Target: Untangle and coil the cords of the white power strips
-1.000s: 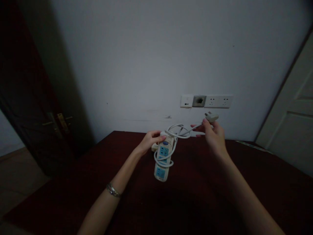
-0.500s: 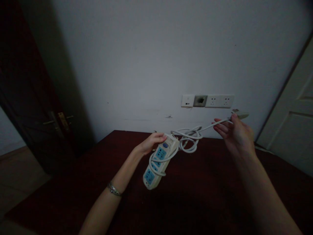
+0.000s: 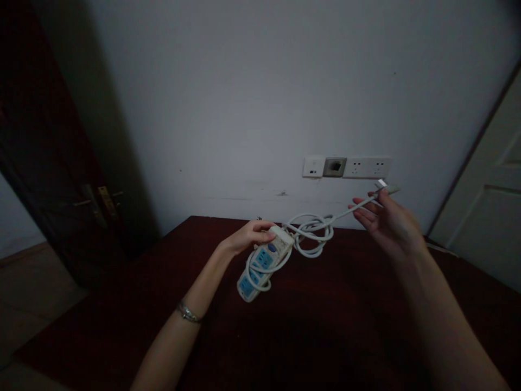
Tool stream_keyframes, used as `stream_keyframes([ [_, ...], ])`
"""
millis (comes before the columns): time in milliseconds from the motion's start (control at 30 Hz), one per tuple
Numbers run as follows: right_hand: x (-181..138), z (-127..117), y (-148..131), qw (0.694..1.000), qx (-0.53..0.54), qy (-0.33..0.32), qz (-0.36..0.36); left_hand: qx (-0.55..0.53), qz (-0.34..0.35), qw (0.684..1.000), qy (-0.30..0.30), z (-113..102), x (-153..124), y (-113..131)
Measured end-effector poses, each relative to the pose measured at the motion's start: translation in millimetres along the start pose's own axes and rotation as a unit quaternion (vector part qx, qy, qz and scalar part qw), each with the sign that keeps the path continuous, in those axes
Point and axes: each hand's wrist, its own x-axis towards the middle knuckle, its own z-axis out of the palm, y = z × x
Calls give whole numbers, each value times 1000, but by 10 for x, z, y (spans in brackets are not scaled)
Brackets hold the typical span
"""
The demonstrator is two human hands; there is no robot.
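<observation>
My left hand [image 3: 248,237] grips the top end of a white power strip [image 3: 260,265] with blue sockets, which hangs tilted above the dark red table [image 3: 317,326]. A white cable [image 3: 311,233] loops round the strip and coils beside it. My right hand [image 3: 388,222] holds the cable's white plug [image 3: 386,188] up between thumb and fingers, just below the wall sockets [image 3: 366,168], with the cable stretched between both hands.
The wall plate row has a small white plate [image 3: 313,166] and a grey module [image 3: 335,166] left of the sockets. A dark wooden door [image 3: 52,163] with a brass handle stands at the left. A white door [image 3: 488,190] is at the right.
My right hand has pulled the plug rightward and up, drawing cable loops off the strip. The strip has tilted and swung left in my left hand.
</observation>
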Motion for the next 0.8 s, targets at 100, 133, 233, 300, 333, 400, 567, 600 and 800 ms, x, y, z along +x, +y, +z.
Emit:
stream_keyframes([
  [100, 63, -50, 51, 999, -4, -42, 21, 13, 12, 1000, 3, -30, -13, 5],
  [133, 82, -64, 70, 998, -6, -58, 20, 15, 15, 1000, 5, -42, -17, 6],
  [233, 105, -78, 106, 996, -7, -89, 11, 37, 22, 999, 6, -72, -37, 33],
  [300, 88, -60, 102, 997, 7, -82, 11, 83, 39, 996, 3, -72, -55, 84],
  [333, 72, -47, 94, 997, 16, -77, 9, 115, 55, 992, 3, -65, -64, 117],
  [400, 39, -22, 72, 996, 25, -80, -7, 187, 98, 977, 9, -36, -77, 184],
  [567, -10, 1, 33, 991, 27, -121, -53, 326, 177, 926, 66, 62, -71, 238],
  [600, -13, 4, 29, 990, 35, -122, -57, 334, 185, 921, 77, 82, -67, 227],
  [800, -22, 26, 16, 988, 67, -123, -62, 348, 191, 913, 90, 203, -49, 168],
])
